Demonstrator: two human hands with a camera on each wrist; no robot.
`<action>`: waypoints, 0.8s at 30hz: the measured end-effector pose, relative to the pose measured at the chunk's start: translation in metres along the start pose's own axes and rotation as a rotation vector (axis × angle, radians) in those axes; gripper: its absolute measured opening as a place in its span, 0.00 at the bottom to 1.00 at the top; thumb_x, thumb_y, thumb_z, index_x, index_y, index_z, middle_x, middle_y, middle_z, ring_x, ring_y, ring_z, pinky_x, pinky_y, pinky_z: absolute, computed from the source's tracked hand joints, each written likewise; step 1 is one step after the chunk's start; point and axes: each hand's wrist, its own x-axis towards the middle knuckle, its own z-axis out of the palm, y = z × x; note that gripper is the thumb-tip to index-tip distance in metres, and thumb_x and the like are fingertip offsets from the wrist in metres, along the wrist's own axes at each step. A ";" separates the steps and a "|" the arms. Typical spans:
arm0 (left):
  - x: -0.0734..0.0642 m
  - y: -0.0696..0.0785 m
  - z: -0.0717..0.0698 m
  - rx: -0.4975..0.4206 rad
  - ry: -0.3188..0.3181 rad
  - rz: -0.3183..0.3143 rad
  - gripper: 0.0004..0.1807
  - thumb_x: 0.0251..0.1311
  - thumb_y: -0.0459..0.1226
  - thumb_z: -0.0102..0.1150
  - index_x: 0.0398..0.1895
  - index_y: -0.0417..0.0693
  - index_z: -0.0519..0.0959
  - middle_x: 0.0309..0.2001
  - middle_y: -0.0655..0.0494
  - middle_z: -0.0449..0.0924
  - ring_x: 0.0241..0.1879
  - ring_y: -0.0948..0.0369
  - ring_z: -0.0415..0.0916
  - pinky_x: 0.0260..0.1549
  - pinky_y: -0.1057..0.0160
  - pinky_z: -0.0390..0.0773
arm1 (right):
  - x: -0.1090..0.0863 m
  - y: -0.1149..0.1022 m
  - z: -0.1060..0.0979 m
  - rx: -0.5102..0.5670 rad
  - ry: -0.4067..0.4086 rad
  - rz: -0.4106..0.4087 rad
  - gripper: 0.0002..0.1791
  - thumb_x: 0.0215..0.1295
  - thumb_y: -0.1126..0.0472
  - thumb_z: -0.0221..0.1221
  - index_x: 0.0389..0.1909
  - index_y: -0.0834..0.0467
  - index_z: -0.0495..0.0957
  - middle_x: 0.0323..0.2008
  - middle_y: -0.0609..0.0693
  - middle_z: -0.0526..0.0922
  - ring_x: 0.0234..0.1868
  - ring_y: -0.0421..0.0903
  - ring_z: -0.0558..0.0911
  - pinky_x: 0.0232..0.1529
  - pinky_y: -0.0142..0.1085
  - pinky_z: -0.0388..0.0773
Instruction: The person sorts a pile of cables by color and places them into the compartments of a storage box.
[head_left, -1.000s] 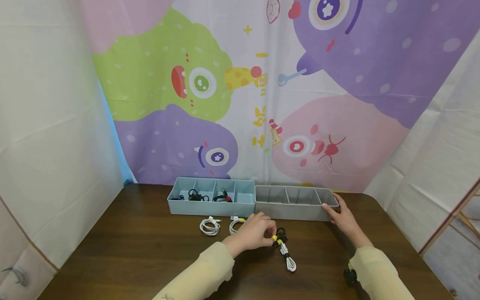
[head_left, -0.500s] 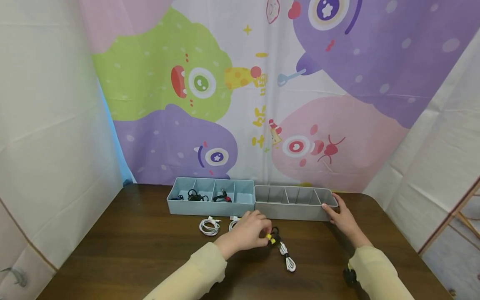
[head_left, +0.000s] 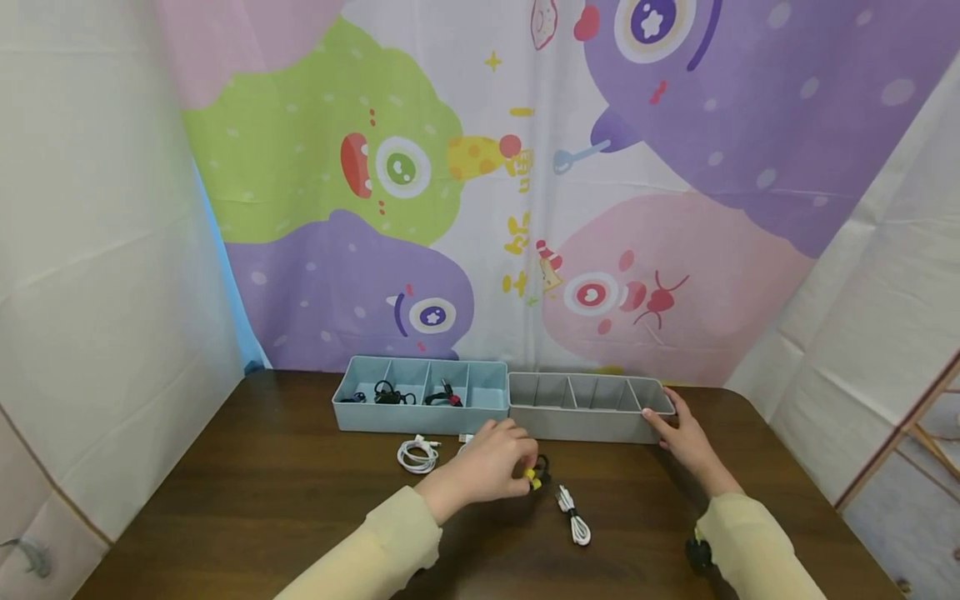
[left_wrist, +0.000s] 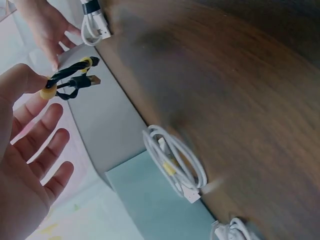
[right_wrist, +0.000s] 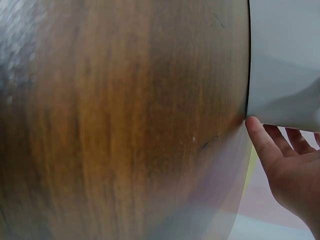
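Note:
My left hand (head_left: 480, 465) pinches a coiled black USB cable (left_wrist: 70, 74) with yellow bands between thumb and index finger, above the table; the other fingers are spread loosely. My right hand (head_left: 688, 440) holds the right end of a grey divided box (head_left: 585, 425), thumb at the front corner and fingers round the end wall. A bundled white cable (head_left: 574, 518) lies on the table right of the left hand. Another coiled white cable (left_wrist: 175, 162), with a yellow band, is mostly hidden behind the left hand in the head view.
A light blue divided box (head_left: 423, 419) adjoins the grey box on its left, with dark cables (head_left: 390, 393) in several compartments. One more coiled white cable (head_left: 417, 455) lies before it. A patterned cloth (head_left: 510, 208) hangs behind the brown table (head_left: 247, 500).
The left hand has drawn the black cable leftward, apart from the bundled white cable, which stays on the table. My right hand keeps its place on the grey box.

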 end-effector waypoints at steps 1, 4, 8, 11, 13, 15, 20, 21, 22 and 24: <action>-0.001 0.000 -0.001 0.005 0.005 0.007 0.09 0.45 0.45 0.67 0.24 0.59 0.74 0.27 0.69 0.70 0.34 0.65 0.64 0.34 0.66 0.60 | 0.000 0.000 0.000 -0.001 0.000 0.001 0.44 0.69 0.44 0.50 0.74 0.59 0.38 0.65 0.73 0.56 0.59 0.64 0.68 0.48 0.48 0.77; -0.002 0.000 -0.005 0.013 0.014 0.020 0.10 0.45 0.45 0.67 0.25 0.59 0.74 0.27 0.69 0.70 0.34 0.66 0.63 0.33 0.67 0.60 | 0.000 0.000 0.000 -0.004 0.000 0.002 0.45 0.69 0.44 0.50 0.74 0.59 0.38 0.66 0.74 0.54 0.59 0.65 0.68 0.48 0.48 0.77; -0.003 0.001 -0.012 0.012 0.018 0.018 0.10 0.46 0.45 0.67 0.25 0.59 0.74 0.28 0.69 0.71 0.34 0.66 0.63 0.33 0.67 0.60 | 0.001 0.002 0.000 -0.007 0.004 -0.003 0.45 0.68 0.43 0.50 0.74 0.59 0.38 0.66 0.73 0.54 0.59 0.65 0.68 0.48 0.48 0.77; -0.004 0.002 -0.018 0.009 0.022 0.013 0.10 0.46 0.46 0.67 0.26 0.58 0.75 0.28 0.68 0.72 0.34 0.66 0.64 0.33 0.67 0.61 | 0.002 0.003 0.000 -0.004 0.006 -0.009 0.45 0.68 0.43 0.50 0.74 0.59 0.38 0.66 0.74 0.54 0.59 0.65 0.68 0.48 0.49 0.77; -0.004 0.003 -0.022 0.014 0.028 0.013 0.10 0.46 0.46 0.67 0.26 0.58 0.75 0.28 0.68 0.72 0.34 0.66 0.65 0.34 0.67 0.62 | 0.002 0.003 0.000 -0.002 0.004 -0.010 0.45 0.69 0.43 0.50 0.74 0.59 0.38 0.65 0.73 0.54 0.59 0.65 0.68 0.49 0.49 0.77; -0.004 0.004 -0.026 0.019 0.032 0.013 0.10 0.45 0.46 0.68 0.26 0.58 0.75 0.28 0.68 0.73 0.34 0.66 0.66 0.34 0.67 0.62 | 0.001 0.003 0.000 -0.002 0.002 -0.007 0.45 0.68 0.43 0.50 0.74 0.58 0.38 0.65 0.73 0.54 0.59 0.65 0.67 0.49 0.49 0.77; -0.004 0.006 -0.035 0.016 0.033 0.008 0.10 0.45 0.46 0.67 0.27 0.57 0.76 0.29 0.68 0.73 0.34 0.66 0.66 0.35 0.66 0.64 | 0.001 0.002 -0.001 -0.008 0.003 -0.002 0.45 0.68 0.43 0.50 0.74 0.58 0.38 0.65 0.73 0.55 0.59 0.65 0.67 0.49 0.49 0.76; -0.004 0.007 -0.036 0.014 0.035 0.008 0.10 0.45 0.46 0.67 0.27 0.57 0.76 0.29 0.67 0.73 0.34 0.66 0.66 0.35 0.66 0.64 | 0.000 0.003 -0.001 -0.010 0.003 -0.003 0.45 0.68 0.43 0.50 0.74 0.58 0.38 0.65 0.73 0.55 0.59 0.65 0.67 0.49 0.49 0.76; -0.004 0.007 -0.037 0.013 0.038 0.008 0.10 0.45 0.46 0.67 0.27 0.57 0.76 0.29 0.68 0.73 0.34 0.66 0.65 0.35 0.66 0.64 | 0.000 0.002 -0.001 -0.010 0.004 -0.005 0.45 0.68 0.43 0.50 0.74 0.58 0.38 0.65 0.73 0.56 0.59 0.65 0.68 0.49 0.49 0.76; -0.004 0.006 -0.038 0.012 0.043 0.009 0.10 0.45 0.46 0.67 0.27 0.58 0.75 0.28 0.68 0.72 0.33 0.66 0.65 0.34 0.66 0.63 | 0.000 0.001 -0.001 -0.013 0.002 -0.010 0.45 0.69 0.43 0.50 0.74 0.59 0.38 0.64 0.74 0.56 0.59 0.65 0.68 0.49 0.49 0.77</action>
